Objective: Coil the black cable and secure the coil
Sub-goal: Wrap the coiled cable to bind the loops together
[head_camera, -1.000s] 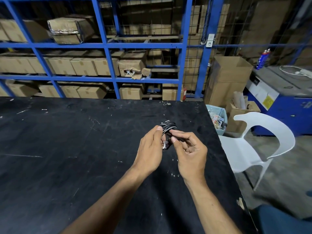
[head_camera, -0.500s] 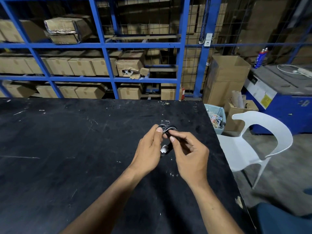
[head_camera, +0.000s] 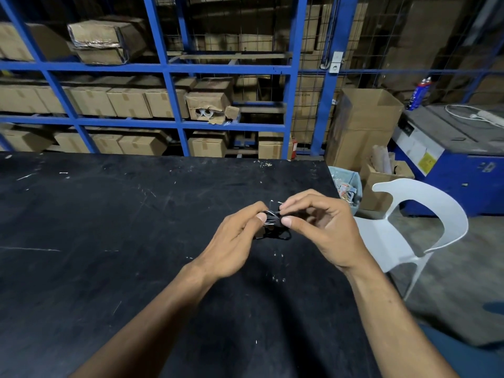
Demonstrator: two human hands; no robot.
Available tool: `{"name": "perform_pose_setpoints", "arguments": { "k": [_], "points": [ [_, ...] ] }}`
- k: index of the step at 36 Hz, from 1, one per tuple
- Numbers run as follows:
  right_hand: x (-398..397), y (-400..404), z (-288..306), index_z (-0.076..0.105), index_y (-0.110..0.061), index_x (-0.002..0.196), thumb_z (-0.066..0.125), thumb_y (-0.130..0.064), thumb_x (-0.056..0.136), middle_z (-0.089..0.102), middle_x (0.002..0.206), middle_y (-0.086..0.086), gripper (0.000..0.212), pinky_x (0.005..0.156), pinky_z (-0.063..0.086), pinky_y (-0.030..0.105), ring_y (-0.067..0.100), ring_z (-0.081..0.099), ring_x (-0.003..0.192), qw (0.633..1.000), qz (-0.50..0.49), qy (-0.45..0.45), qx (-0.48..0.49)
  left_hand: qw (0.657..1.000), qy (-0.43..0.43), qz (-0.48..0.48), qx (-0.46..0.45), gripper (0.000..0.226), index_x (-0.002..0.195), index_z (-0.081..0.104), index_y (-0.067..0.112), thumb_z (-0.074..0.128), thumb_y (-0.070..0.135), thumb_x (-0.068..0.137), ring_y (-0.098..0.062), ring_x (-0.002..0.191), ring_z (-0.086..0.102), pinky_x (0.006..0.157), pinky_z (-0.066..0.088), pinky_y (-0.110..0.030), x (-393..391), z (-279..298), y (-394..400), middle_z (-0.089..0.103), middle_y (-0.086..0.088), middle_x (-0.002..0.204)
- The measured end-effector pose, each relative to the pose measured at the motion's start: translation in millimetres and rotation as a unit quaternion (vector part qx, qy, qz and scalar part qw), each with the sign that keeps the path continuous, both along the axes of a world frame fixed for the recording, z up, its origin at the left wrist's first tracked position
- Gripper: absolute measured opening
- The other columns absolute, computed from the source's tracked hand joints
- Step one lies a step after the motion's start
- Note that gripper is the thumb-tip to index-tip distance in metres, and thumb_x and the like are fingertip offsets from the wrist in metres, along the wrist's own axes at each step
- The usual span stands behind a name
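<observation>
Head view: one small coiled black cable (head_camera: pixel 272 220) held above one scuffed black table (head_camera: pixel 109 227), pinched between two bare hands, left hand (head_camera: pixel 234 238) thumb and right hand (head_camera: pixel 321 227) fingertips pressed on it

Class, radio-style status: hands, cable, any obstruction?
Both hands, left hand and right hand, pinching the black cable coil above the black table. Thin light tie at the coil; fastening unclear. Nothing in the way.
</observation>
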State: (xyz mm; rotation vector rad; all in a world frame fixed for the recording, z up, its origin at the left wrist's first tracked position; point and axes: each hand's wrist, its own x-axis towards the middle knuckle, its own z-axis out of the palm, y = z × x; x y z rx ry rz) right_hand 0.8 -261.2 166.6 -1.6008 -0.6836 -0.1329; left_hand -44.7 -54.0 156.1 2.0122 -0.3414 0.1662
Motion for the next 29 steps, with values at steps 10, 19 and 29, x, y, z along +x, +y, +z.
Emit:
{"name": "perform_pose_setpoints", "arguments": {
  "k": [10, 19, 29],
  "points": [
    [-3, 6, -10, 0.083, -0.002, 0.092, 0.086, 0.005, 0.082, 0.081, 0.098, 0.008, 0.013, 0.092, 0.059, 0.033, 0.021, 0.078, 0.099, 0.998, -0.036, -0.050, 0.004, 0.991, 0.102, -0.020, -0.083, 0.043, 0.097, 0.071, 0.024, 0.040, 0.051, 0.109, -0.013, 0.065, 0.046, 0.060, 0.036, -0.024, 9, -4, -1, 0.050, -0.006, 0.073],
    [-4, 7, -23, 0.085, -0.005, 0.089, 0.090, 0.000, 0.080, 0.083, 0.095, 0.003, 0.012, 0.091, 0.060, 0.030, 0.015, 0.079, 0.096, 0.994, -0.088, -0.061, -0.024, 0.972, 0.200, 0.000, -0.125, 0.036, 0.079, 0.058, 0.027, 0.045, 0.024, 0.112, -0.003, 0.057, 0.036, 0.052, 0.026, -0.018, 13, -4, -3, 0.039, 0.011, 0.064],
    [3, 5, -26, 0.080, -0.006, 0.080, 0.094, 0.000, 0.072, 0.079, 0.087, 0.006, 0.017, 0.085, 0.060, 0.026, 0.016, 0.076, 0.086, 0.993, -0.109, -0.013, -0.050, 0.990, 0.123, 0.058, -0.023, 0.031, 0.076, 0.062, 0.031, 0.055, 0.019, 0.104, 0.001, 0.049, 0.043, 0.060, 0.038, -0.027, 14, -7, -5, 0.051, 0.019, 0.054]
  ]
}}
